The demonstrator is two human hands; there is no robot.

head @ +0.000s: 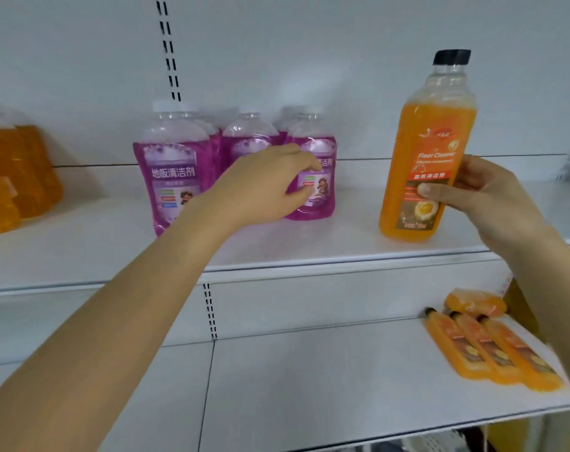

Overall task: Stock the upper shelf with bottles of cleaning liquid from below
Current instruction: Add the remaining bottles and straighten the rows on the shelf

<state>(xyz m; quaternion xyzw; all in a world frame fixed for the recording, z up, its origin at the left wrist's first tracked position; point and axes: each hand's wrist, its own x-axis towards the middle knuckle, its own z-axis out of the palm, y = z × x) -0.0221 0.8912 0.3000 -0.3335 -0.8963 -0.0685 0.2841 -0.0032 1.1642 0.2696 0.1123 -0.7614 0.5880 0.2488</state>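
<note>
A tall orange floor-cleaner bottle (427, 151) with a black cap stands upright on the upper shelf (309, 249) at the right. My right hand (479, 194) grips its lower half, thumb across the label. My left hand (270, 184) reaches to a group of purple cleaner bottles (176, 171) in the shelf's middle, with its fingers curled round the front right purple bottle (316, 190). Three more orange bottles (492, 350) lie flat on the lower shelf (309, 386) at the right.
Large orange jugs (12, 177) stand at the far left of the upper shelf. An orange pouch (476, 305) lies behind the flat bottles. A slotted upright (167, 50) runs up the white back panel.
</note>
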